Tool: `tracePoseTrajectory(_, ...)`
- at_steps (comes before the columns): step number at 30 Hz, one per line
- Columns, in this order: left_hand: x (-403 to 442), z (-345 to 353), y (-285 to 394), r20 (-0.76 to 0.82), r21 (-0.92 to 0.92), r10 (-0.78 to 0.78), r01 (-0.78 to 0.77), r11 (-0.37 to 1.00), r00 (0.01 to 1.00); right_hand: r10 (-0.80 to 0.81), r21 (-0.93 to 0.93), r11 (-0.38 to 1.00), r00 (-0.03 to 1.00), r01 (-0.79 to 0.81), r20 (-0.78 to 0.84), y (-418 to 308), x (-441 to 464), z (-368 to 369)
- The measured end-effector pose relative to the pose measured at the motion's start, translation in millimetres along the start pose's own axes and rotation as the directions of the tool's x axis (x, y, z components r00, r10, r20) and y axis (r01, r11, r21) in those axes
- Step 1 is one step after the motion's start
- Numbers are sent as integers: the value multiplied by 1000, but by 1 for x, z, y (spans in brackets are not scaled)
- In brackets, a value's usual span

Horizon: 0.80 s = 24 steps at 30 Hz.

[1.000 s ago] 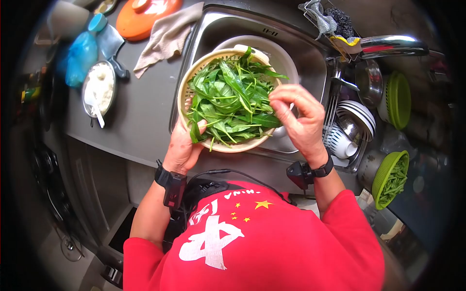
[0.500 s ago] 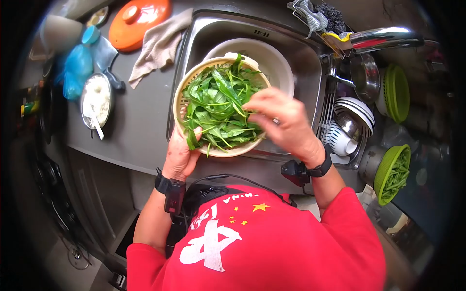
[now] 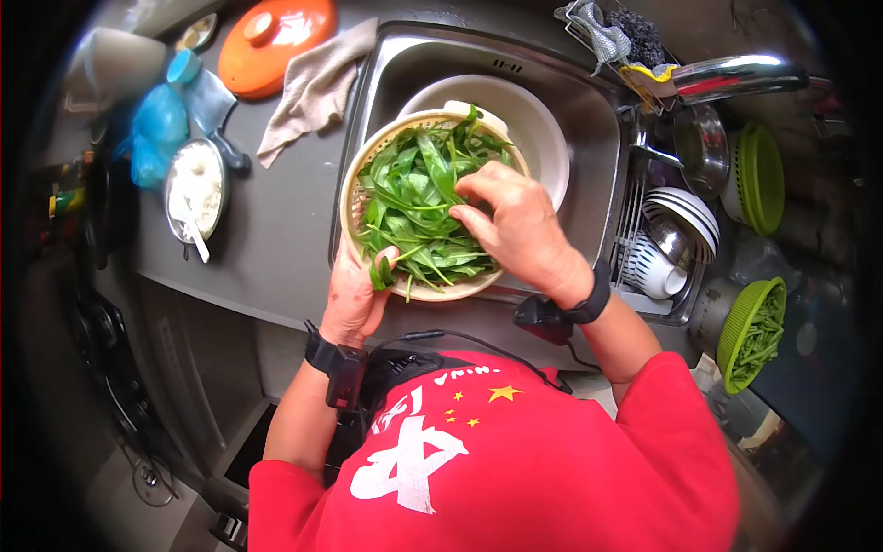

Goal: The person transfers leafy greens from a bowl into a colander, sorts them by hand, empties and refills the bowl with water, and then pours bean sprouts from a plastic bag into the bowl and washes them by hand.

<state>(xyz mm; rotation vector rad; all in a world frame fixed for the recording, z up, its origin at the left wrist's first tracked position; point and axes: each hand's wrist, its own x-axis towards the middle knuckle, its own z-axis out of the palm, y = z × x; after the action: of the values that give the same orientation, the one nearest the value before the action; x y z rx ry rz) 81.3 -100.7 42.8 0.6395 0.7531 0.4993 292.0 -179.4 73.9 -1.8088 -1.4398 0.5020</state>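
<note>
A cream colander [image 3: 350,207] full of green leafy vegetables [image 3: 414,198] is held over the near left part of the sink. My left hand [image 3: 357,287] grips the colander's near left rim, with the thumb over the edge by the leaves. Over the right side of the leaves, my right hand [image 3: 515,225] has thumb and fingers bent toward each other at the greens. Whether a leaf is pinched there I cannot make out. Behind the colander, a pale basin [image 3: 549,138] stands in the steel sink [image 3: 593,184], partly hidden.
Bowls [image 3: 682,221] stand in a dish rack right of the sink, below the faucet [image 3: 736,78]. A green basket [image 3: 736,345] of green beans is at the far right. On the left counter are a cloth [image 3: 317,87], an orange lid [image 3: 276,46] and a dish of white food [image 3: 198,189].
My right hand has moved left and inward, from the colander's right edge onto the leaves. The left hand still holds the rim. The whole view has shifted slightly.
</note>
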Motion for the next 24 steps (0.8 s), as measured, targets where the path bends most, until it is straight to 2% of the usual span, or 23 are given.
tracePoseTrajectory(5,-1,1,0,0,-29,2,-2,1000,1000,-49,76,996,997,54,-67,-11,-9,13)
tracePoseTrajectory(10,1,-2,-1,8,-35,-6,6,999,1000,-213,-104,972,977,211,-5,-11,-18,12)
tracePoseTrajectory(13,1,-1,0,13,-45,-12,13,999,1000,-247,26,969,968,246,54,-17,-19,9)
tracePoseTrajectory(14,0,0,1,14,-43,-11,11,999,1000,-216,118,970,976,211,33,-17,-19,10)
tracePoseTrajectory(18,-2,2,0,8,-32,9,-9,999,1000,76,264,963,991,-46,-106,-17,-9,4)
tracePoseTrajectory(21,-3,3,-1,5,-27,17,-17,999,1000,223,163,962,975,-221,9,-22,2,-8)
tracePoseTrajectory(24,-3,3,-3,3,-24,17,-17,1000,1000,173,73,983,984,-170,-38,-14,5,-2)
